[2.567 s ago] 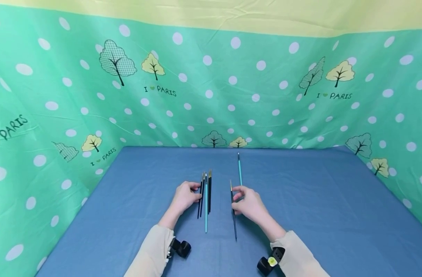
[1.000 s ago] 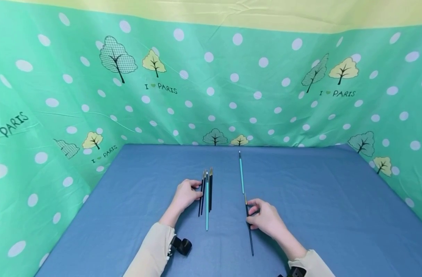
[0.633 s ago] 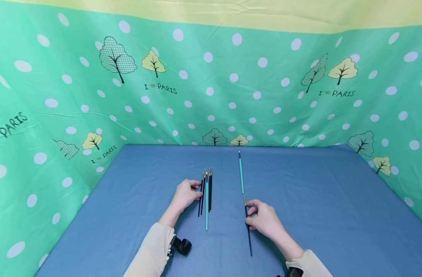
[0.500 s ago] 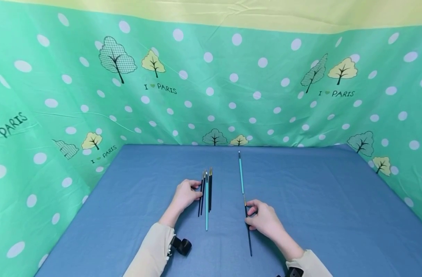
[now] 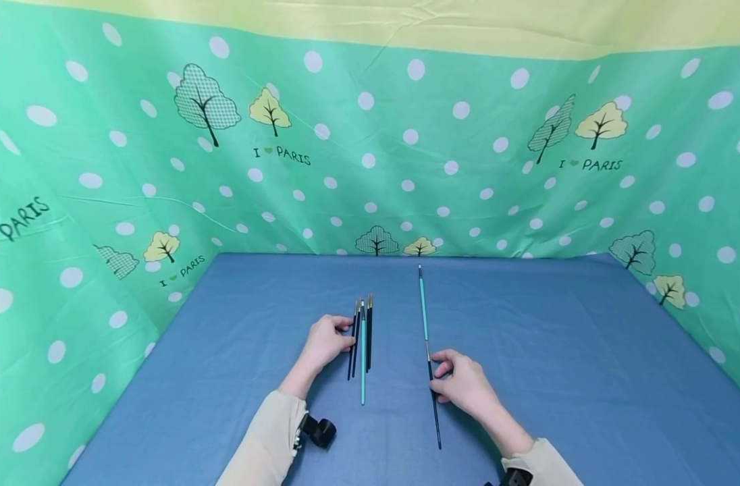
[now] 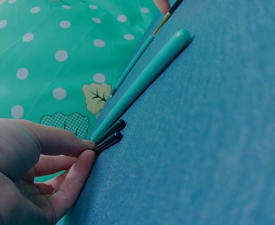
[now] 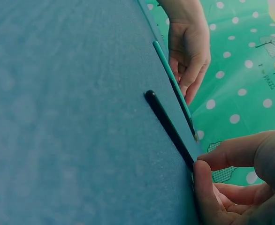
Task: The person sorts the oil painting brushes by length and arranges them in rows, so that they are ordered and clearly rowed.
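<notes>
in the head view the right hand (image 5: 464, 383) keeps a narrow pinch on a slim black-handled paintbrush (image 5: 436, 420), its fingers closed just below the gold ferrule, so the fine brown tip points away ahead of the grip and the long, thin handle runs back toward the person. directly ahead of that tip, in line and touching or nearly so, lies a turquoise-handled paintbrush (image 5: 424, 309) with a dark section under a whitish tip. the left hand (image 5: 324, 343) has a narrow pinch at the near edge of a loose row of brushes: two black paintbrushes (image 5: 349, 364) at its fingertips, then a longer turquoise paintbrush (image 5: 362, 364), then another black pair (image 5: 368, 344) just to the right, their tips golden brown. all lie on blue cloth (image 5: 589, 337). in the left wrist view, two glossy, rounded black handle ends poke out past the pinched thumb and finger; i cannot tell whether both are gripped. the smooth, fat turquoise handle slants just beside them. in the right wrist view, the black handle swells to a shiny rounded end away from the pinch and narrows into it, while beyond it the row's turquoise handle lies beside the other hand.
</notes>
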Available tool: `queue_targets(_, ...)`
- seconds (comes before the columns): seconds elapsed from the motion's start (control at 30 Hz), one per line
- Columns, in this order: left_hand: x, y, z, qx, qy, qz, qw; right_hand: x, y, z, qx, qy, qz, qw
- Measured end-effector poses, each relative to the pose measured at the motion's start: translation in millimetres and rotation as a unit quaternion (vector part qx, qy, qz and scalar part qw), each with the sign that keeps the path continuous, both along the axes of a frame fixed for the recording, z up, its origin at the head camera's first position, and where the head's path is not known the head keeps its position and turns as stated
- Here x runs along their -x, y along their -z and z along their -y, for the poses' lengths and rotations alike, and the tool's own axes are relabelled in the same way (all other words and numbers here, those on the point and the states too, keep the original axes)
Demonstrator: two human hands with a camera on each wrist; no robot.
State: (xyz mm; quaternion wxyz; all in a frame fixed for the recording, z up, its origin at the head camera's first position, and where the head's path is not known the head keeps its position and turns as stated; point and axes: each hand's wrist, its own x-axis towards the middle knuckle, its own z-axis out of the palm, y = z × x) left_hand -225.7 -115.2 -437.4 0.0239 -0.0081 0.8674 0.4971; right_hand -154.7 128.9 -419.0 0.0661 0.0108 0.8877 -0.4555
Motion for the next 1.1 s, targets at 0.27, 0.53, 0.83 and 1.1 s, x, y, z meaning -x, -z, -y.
queue_targets(0.27, -1.4, 0.2, -0.5, 0.007, -0.003, -0.003, 1.0, 13.5, -5.1, 3.9, 0.005, 0.003, -0.018, 0.9998)
queue_targets(0.53, -1.0, 2.4, -0.2, 0.009, -0.003, -0.005, 0.9999, 29.9, -14.4, 23.1, -0.001, -0.03, -0.021, 0.9993)
queue_targets(0.83, 0.4, 2.1, 0.2, 0.007, -0.002, 0.0, 1.0, 47.0, -16.7, 48.9, -0.008, -0.055, -0.021, 0.9982)
queue_targets(1.1, 1.3, 2.0, -1.1, 0.005, -0.008, -0.006, 0.9999, 59.3, -12.7, 69.7, 0.018, -0.055, -0.01, 0.9983)
